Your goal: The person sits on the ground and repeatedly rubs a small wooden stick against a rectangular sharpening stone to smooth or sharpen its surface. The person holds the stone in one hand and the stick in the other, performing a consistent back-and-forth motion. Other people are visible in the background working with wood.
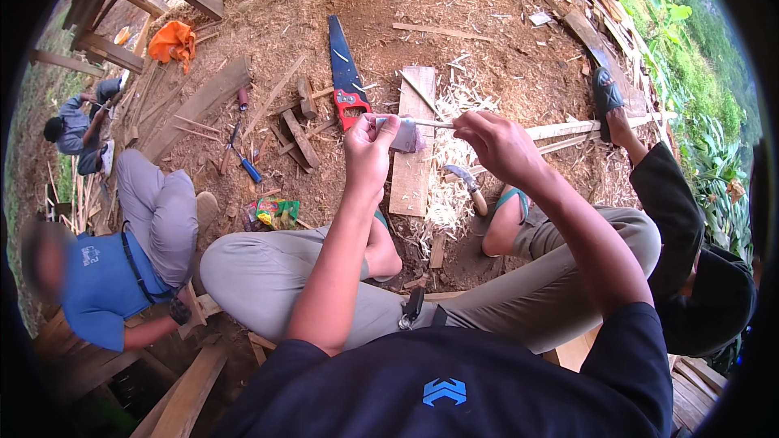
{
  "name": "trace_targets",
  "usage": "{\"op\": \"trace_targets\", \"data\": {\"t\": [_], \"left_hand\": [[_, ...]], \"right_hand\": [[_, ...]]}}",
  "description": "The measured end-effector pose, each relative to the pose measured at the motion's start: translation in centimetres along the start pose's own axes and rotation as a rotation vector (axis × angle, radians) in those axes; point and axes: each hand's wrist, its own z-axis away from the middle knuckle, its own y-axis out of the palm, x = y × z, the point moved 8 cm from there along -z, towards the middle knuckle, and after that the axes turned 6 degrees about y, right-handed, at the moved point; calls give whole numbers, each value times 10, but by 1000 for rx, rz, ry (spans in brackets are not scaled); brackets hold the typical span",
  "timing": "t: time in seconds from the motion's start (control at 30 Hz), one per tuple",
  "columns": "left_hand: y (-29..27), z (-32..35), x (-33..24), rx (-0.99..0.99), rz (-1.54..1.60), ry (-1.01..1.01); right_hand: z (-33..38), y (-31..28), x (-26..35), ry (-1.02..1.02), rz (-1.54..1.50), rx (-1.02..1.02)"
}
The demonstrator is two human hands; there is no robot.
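In front of me, my left hand (370,148) pinches a small folded sheet (408,139), greyish and purplish like sandpaper, at one end of a thin pale wooden stick (432,122). My right hand (497,144) is closed round the stick farther right. Both hands are raised above a wooden board (411,182) lying on the ground among pale shavings. Just past my left hand lies a hand saw (347,73) with a dark blade and red handle. Below my right hand is a curved knife (469,183) with a wooden handle.
Wood blocks (300,139), a blue-handled tool (247,166) and a colourful packet (276,213) lie to the left. A person in a blue shirt (122,284) sits at left; another in dark clothes (667,203) sits at right. Long wooden strips (596,126) extend rightward.
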Motion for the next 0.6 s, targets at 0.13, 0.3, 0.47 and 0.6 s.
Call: {"op": "trace_targets", "data": {"t": [0.13, 0.3, 0.47, 0.6], "left_hand": [[1, -1, -2, 19, 22, -1], [-2, -4, -2, 10, 25, 5], [-35, -14, 0, -171, 45, 19], [-51, -12, -2, -301, 60, 7]], "right_hand": [[0, 7, -8, 122, -217, 94], [-2, 12, -13, 312, -297, 311], [-4, -11, -6, 148, -180, 11], [-6, -17, -8, 122, -157, -96]]}}
